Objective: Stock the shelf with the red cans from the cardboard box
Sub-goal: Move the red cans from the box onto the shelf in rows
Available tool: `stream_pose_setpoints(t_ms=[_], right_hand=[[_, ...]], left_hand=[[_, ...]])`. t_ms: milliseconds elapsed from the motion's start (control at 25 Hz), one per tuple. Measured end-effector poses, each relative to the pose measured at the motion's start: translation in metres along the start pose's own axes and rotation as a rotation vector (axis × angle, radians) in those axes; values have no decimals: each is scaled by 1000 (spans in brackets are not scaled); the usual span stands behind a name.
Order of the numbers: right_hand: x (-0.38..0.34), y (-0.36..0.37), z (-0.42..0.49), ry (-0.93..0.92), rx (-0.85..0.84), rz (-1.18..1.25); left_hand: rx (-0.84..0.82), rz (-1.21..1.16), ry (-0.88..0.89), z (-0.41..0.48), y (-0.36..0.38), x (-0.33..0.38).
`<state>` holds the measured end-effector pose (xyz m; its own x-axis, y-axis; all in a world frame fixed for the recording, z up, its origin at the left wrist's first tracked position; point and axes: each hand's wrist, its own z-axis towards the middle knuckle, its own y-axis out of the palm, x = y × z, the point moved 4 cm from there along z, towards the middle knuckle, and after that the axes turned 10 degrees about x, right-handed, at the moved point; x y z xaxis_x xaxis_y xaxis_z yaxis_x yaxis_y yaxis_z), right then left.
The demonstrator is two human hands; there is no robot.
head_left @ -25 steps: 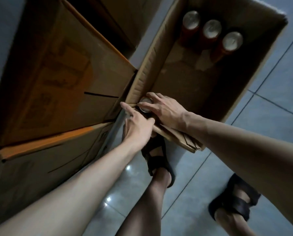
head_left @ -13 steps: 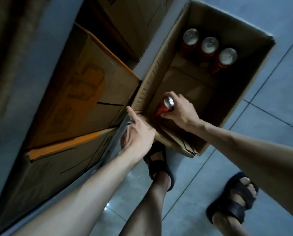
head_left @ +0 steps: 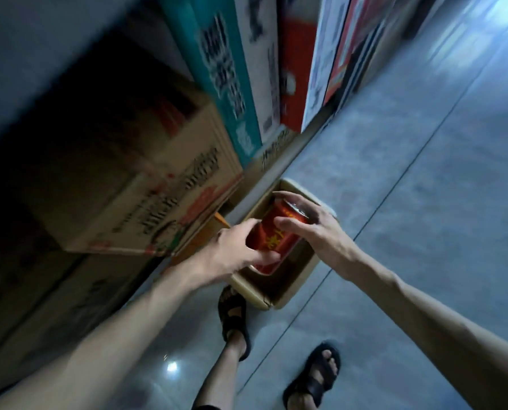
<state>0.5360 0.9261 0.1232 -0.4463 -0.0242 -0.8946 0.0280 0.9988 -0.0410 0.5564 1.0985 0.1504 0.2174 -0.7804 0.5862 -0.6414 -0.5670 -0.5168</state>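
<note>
R hand (head_left: 320, 232) is curling round the top of a red can (head_left: 276, 235), L hand (head_left: 232, 250) is gripping its lower end, just above the cardboard box (head_left: 294, 288).

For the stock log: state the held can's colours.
Red can, yellow lettering, silver top; head view.

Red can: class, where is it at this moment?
In the head view the red can is just right of centre, gripped by the left hand and right hand, above the cardboard box on the floor.
</note>
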Motion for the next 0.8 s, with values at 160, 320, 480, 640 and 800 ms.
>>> stream_pose_setpoints(t_ms=[160, 320, 480, 640, 800], right_hand=[[-145, -5, -57, -75, -58, -82], [-250, 1, -110, -93, -149, -146], [-337, 13, -158, -108, -344, -223], [-403, 24, -178, -161, -476, -390], [-450, 44, -168, -384, -399, -622]], left_hand=[[99, -118, 12, -94, -72, 84], [177, -294, -29, -181, -126, 140], [295, -360, -54, -254, -167, 176], [487, -344, 40, -287, -192, 195], [694, -251, 80, -294, -226, 209]])
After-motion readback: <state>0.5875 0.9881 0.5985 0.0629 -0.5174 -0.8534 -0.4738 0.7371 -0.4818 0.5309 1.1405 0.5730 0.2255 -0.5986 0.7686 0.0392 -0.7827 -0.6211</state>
